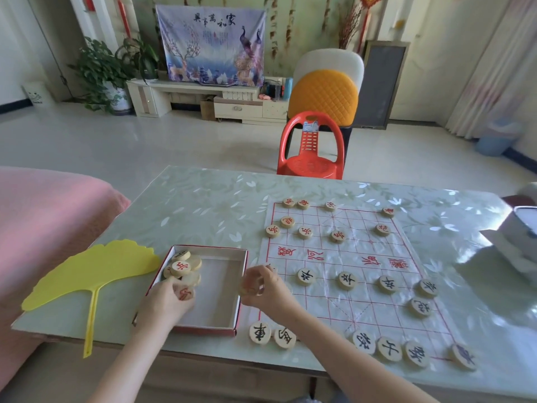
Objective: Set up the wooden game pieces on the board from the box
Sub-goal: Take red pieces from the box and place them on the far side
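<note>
The fingers (263, 279) of the right hand (268, 287) are curled round a wooden piece (248, 287), pinching it over the seam between box (209, 330) and board (348, 257); its mark is blurred, seemingly red. The left hand (164, 305) grips a red-marked piece (186, 294) inside the box, beside the pile (183, 267) in its far corner. Best read the character first, then carry it high over the near pieces and set it flat on a vacant far crossing, the other hand steadying the box on the worktop (203, 210).
</note>
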A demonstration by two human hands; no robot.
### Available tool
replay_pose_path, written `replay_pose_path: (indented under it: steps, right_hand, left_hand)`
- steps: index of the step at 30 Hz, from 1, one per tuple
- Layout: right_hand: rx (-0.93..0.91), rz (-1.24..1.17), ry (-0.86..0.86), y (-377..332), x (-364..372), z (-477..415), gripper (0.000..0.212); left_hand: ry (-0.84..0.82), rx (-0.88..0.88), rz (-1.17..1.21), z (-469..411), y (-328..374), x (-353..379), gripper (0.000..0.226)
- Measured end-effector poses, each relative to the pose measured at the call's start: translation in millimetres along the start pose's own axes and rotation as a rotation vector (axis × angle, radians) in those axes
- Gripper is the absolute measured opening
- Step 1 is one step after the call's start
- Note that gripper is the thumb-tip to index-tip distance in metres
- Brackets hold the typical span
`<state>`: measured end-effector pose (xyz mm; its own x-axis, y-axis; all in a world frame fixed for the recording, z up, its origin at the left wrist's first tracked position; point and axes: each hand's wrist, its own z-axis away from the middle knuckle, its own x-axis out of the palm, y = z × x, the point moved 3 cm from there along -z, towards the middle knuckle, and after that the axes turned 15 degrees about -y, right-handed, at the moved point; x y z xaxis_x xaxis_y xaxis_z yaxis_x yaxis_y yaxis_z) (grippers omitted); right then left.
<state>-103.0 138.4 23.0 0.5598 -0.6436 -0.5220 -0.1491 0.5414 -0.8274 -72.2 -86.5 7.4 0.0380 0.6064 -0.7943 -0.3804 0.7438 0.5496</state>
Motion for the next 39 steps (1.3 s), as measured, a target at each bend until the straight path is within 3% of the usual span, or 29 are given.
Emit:
replay_pose_path:
  steps: [5, 11, 18, 23, 30, 39]
  right_hand:
    - [-0.001, -0.070, 0.080, 10.3, -29.6, 28.2, 0.054]
    - [-0.018, -0.159, 0.162, 19.5, -64.6, 64.7, 0.052]
    - [0.027, -0.199, 0.232, 48.3, -108.6, 107.7, 0.051]
    - [0.052, -0.217, 0.270, 68.1, -141.0, 123.6, 0.051]
    - [0.050, -0.243, 0.309, 102.6, -180.5, 120.0, 0.054]
    - [0.080, -0.282, 0.341, 173.4, -235.2, 77.9, 0.054]
  left_hand:
    - [-0.041, 0.253, 0.413, 23.8, 64.6, 2.1, 0.030]
    - [-0.424, 0.266, 1.015, 45.9, 126.8, 29.7, 0.027]
    - [-0.525, 0.213, 0.810, 62.7, 177.0, 71.9, 0.073]
    - [-0.455, 0.285, 0.638, 65.0, 213.9, 86.2, 0.051]
    - [-0.348, 0.414, 0.459, 47.0, 261.8, 107.6, 0.051]
    - [-0.365, 0.438, 0.360, -26.5, 317.5, 162.6, 0.048]
